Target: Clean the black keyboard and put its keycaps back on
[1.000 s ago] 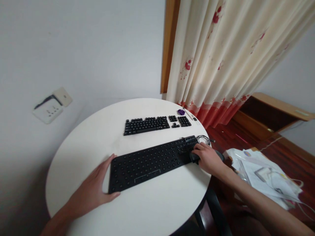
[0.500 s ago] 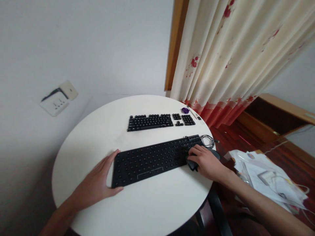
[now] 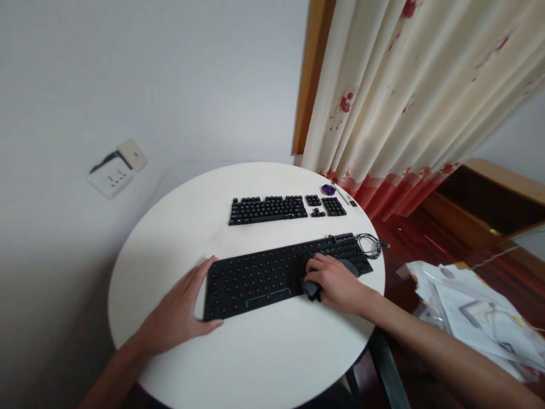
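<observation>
A black keyboard base (image 3: 259, 275) with its keycaps off lies across the near part of the table. My left hand (image 3: 183, 309) grips its left end, fingertips at the far corner and thumb at the near corner. My right hand (image 3: 334, 281) is closed around a black handheld tool (image 3: 313, 289) held over the right half of the base. The tool's dark front end faces left and its rounded back shows behind my hand; its exact kind is hard to make out. Behind the base, the removed black keycaps (image 3: 268, 209) are laid out in keyboard order.
The white round table (image 3: 170, 227) stands against the wall. A coiled cable (image 3: 370, 245) lies at the base's right end. Near the back right edge are a crumpled purple thing (image 3: 328, 190) and a slim white item (image 3: 343, 196). Plastic bags (image 3: 477, 309) lie to the right, beyond the table.
My right hand has moved left along the keyboard base with the tool, uncovering more of its right end. My left hand keeps its grip. The view has shifted slightly.
</observation>
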Available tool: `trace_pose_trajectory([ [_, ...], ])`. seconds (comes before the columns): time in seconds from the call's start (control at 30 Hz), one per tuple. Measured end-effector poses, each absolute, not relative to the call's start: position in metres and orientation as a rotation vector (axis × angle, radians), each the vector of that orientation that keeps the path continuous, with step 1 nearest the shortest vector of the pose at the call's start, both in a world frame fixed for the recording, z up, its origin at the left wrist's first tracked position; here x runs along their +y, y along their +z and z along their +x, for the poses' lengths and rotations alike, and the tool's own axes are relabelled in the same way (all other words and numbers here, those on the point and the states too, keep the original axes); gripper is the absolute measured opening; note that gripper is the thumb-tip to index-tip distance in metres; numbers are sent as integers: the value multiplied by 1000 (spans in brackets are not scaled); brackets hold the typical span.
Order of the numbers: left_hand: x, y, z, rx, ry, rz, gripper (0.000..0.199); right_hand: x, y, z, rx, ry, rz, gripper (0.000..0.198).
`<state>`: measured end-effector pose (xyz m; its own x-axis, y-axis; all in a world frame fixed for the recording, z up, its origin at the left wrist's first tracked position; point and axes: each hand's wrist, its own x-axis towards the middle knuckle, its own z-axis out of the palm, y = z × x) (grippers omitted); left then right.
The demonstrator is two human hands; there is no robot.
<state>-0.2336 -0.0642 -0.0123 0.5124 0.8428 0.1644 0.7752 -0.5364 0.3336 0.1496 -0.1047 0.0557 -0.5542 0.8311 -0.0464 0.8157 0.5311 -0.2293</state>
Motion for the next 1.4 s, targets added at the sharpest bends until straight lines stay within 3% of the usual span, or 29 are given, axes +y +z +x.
trace_pose_trajectory([
  [0.13,-65,-11,-233,1382,468,2529,116,-102,59,152,-2641,310,-1630,26],
  [0.33,-65,-12,-235,1381,466,2522,117,-103,57,132,-2671,435,-1449,34],
  [0.53,-66,-13,-235,1376,460,2533,117,-105,59,159,-2595,353,-1845,29],
  [0.8,-65,-15,-236,1355,478,2561,115,-102,58,119,-2668,483,-1468,30],
  [1.03,-66,-15,-236,1378,427,2554,117,-110,57,170,-2564,247,-1978,27],
  [1.23,-66,-14,-236,1373,426,2564,116,-105,68,146,-2689,186,-1619,31],
  [1.4,-66,-13,-235,1374,418,2566,115,-93,62,113,-2914,34,-1427,11],
])
